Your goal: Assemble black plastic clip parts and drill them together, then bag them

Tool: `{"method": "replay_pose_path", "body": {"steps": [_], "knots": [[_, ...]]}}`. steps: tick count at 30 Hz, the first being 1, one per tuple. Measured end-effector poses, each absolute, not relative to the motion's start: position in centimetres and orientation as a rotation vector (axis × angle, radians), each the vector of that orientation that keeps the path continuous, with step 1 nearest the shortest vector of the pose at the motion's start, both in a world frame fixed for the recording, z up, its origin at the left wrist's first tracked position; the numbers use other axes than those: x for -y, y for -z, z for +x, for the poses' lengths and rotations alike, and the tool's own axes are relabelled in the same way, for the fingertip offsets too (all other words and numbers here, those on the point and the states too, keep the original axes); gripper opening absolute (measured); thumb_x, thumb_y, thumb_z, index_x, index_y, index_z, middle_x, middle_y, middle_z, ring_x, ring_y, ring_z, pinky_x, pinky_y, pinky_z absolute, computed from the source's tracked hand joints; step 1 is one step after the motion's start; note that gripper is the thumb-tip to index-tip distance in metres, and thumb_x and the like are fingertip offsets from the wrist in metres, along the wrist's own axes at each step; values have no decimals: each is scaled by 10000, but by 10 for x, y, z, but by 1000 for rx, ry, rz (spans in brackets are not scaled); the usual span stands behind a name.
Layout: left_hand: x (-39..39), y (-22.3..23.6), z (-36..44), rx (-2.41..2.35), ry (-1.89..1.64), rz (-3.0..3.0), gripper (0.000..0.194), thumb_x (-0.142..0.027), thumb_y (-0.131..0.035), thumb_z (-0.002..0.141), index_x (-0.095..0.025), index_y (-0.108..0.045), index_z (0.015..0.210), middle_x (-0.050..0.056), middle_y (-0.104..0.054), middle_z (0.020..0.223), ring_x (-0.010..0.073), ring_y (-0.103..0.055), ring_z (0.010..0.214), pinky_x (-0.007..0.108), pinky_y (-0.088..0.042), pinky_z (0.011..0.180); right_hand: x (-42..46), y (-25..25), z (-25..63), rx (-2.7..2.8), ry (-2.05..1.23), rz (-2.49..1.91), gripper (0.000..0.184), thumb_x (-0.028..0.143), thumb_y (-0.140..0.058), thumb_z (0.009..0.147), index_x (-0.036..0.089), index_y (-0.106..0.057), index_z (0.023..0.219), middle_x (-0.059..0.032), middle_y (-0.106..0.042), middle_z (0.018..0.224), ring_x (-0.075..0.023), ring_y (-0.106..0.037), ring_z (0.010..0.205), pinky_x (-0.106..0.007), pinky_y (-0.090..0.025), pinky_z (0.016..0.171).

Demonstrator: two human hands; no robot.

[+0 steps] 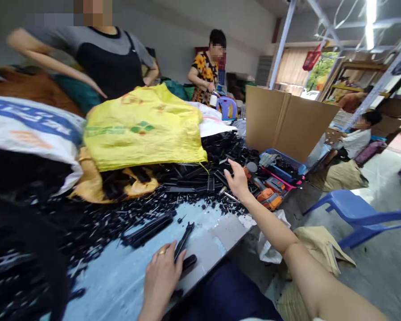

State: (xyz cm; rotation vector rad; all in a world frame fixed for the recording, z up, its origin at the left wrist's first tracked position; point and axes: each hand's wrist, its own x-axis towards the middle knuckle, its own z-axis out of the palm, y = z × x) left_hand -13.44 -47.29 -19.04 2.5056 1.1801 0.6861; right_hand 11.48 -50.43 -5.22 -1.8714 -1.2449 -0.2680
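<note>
My left hand [162,276], with a ring on one finger, is closed around a long black plastic piece [186,237] with a forked tip. It is low over the pale blue tabletop [120,276] near the front edge. Another dark, round-ended part [189,263] shows beside the thumb. My right hand [237,180] is stretched out over the far side of the table, fingers apart and nothing visible in them. Around it are a heap of black plastic parts [187,183], a metal rod [232,197] and an orange-and-grey power drill [267,198].
Long black pieces [148,229] lie ahead of my left hand. A yellow sack [143,129] and a white sack [29,125] rest on the heap. Rightward are a blue tray [283,165], a cardboard sheet [287,120] and a blue stool [361,209]. Two people stand across the table; another sits at right.
</note>
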Motion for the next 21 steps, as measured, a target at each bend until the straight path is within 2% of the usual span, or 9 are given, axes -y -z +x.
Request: {"method": "replay_pose_path", "body": {"steps": [1, 3, 5, 8, 11, 13, 15, 17, 21], "knots": [[472, 199, -143, -1226, -615, 2501, 453, -459, -368, 804, -138, -631, 986, 150, -649, 976, 304, -612, 907, 428, -495, 759, 503, 53, 112, 1253, 217, -1991, 261, 253, -459, 852, 173, -602, 1055, -93, -622, 1113, -180, -551, 1073, -342, -428, 936], [471, 214, -158, -1224, -533, 2472, 470, -493, -372, 778, -151, -632, 968, 138, -649, 962, 306, -620, 888, 432, -503, 750, 498, 66, 89, 1489, -103, -2158, 292, 336, -502, 842, 200, -595, 1082, -77, -651, 1068, -202, -583, 1041, -362, -450, 908], [470, 224, -167, -1161, -544, 2435, 485, -522, -384, 755, -164, -620, 981, 122, -646, 966, 300, -624, 895, 433, -510, 766, 492, 90, 53, 1613, -483, -2289, 463, 471, -503, 822, 188, -532, 1187, -104, -673, 1011, -253, -623, 972, -416, -489, 828], [469, 230, -171, -1097, -639, 2397, 508, -548, -401, 741, -166, -598, 1011, 115, -641, 971, 295, -624, 914, 437, -516, 791, 479, 126, 3, 1543, -786, -2391, 695, 504, -561, 757, 105, -405, 1304, -186, -640, 1073, -302, -607, 1012, -453, -483, 826], [469, 230, -172, -1076, -704, 2394, 497, -555, -436, 734, -176, -589, 1015, 106, -641, 952, 287, -631, 889, 429, -523, 784, 466, 143, -22, 1425, -818, -2405, 825, 407, -626, 690, 83, -291, 1369, -201, -619, 1109, -305, -588, 1050, -453, -468, 855], [471, 230, -174, -1074, -735, 2407, 538, -564, -473, 716, -174, -562, 1076, 111, -634, 990, 288, -631, 890, 427, -529, 766, 462, 142, -25, 1387, -828, -2404, 842, 322, -614, 681, 85, -236, 1394, -188, -624, 1106, -299, -594, 1041, -438, -478, 840], [473, 231, -177, -1071, -760, 2415, 629, -571, -502, 700, -158, -502, 1174, 126, -617, 1056, 286, -633, 880, 427, -537, 742, 462, 133, -20, 1396, -804, -2367, 808, 282, -556, 723, 101, -182, 1416, -164, -641, 1082, -280, -615, 1005, -411, -496, 803], [474, 233, -181, -1053, -760, 2428, 640, -560, -498, 712, -156, -476, 1209, 128, -617, 1076, 277, -643, 840, 427, -542, 723, 467, 119, -8, 1464, -702, -2317, 766, 290, -486, 788, 126, -112, 1435, -136, -663, 1037, -262, -640, 946, -397, -506, 766], [470, 234, -184, -917, -639, 2530, 410, -487, -430, 769, -190, -620, 979, 93, -685, 904, 271, -658, 812, 403, -541, 736, 487, 92, 22, 1794, -440, -2247, 753, 355, -465, 847, 180, -45, 1447, -102, -666, 1040, -247, -649, 900, -384, -505, 747]]}}
